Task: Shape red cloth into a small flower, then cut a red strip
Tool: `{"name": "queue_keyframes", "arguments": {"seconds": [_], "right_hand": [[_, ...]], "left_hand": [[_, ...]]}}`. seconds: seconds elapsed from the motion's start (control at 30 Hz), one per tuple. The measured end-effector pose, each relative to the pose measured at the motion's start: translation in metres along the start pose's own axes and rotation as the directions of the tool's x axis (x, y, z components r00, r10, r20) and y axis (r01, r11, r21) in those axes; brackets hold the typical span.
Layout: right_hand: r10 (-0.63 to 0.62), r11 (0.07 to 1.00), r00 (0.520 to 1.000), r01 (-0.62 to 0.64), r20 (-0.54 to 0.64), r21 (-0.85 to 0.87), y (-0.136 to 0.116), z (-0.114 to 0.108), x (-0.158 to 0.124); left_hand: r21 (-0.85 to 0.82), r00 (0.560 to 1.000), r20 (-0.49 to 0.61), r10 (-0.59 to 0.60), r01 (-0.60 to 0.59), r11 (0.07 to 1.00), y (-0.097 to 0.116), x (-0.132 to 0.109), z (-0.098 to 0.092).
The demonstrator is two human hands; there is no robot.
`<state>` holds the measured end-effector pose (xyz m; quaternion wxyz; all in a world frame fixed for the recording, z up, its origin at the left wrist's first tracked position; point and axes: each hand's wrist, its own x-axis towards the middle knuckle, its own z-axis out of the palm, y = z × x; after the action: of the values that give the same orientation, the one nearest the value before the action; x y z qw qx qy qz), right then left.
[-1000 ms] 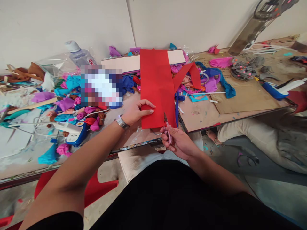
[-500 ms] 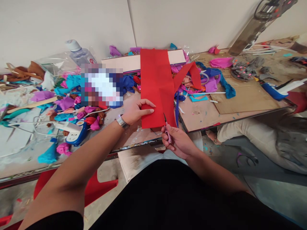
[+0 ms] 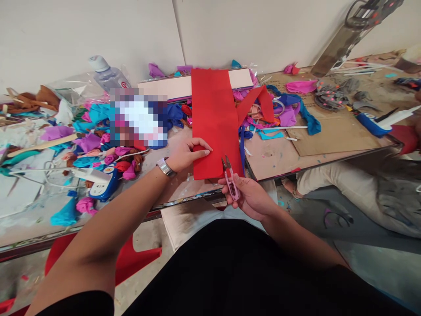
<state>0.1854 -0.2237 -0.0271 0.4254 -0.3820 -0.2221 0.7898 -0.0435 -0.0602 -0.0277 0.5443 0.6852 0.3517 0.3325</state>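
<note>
A long red cloth (image 3: 213,114) stretches from the back of the table to its front edge, with a strip of it branching off to the right. My left hand (image 3: 189,154) rests on its lower left side, thumb and forefinger stretched out onto the red surface. Held in my right hand (image 3: 248,193) is a pair of pink thread snips (image 3: 232,184). Their blades are parted and point away from me, over the cloth's near edge. A short slit seems to run into the cloth beside the blades.
Colourful cloth scraps (image 3: 88,140) crowd the left side around a blue-and-white power strip (image 3: 103,186). A clear bottle (image 3: 107,74) stands behind them. Flat cardboard (image 3: 325,136) lies on the right, near a seated person's leg (image 3: 332,175).
The snips have turned in my right hand, showing their flat side, and their blades now stand apart. My left hand stays at almost the same place on the cloth.
</note>
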Motion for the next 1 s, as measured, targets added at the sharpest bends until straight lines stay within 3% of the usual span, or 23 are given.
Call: {"name": "queue_keyframes", "arguments": {"seconds": [0.53,1.0], "right_hand": [[0.032,0.998,0.998,-0.035,0.047,0.061,0.004,0.001,-0.014],[0.036,0.996,0.999,-0.039,0.035,0.085,-0.003,0.005,-0.008]], "left_hand": [[-0.013,0.998,-0.053,0.033,-0.033,0.999,0.002,-0.001,0.001],[0.006,0.999,-0.014,0.047,-0.047,0.999,0.005,-0.002,0.002]]}}
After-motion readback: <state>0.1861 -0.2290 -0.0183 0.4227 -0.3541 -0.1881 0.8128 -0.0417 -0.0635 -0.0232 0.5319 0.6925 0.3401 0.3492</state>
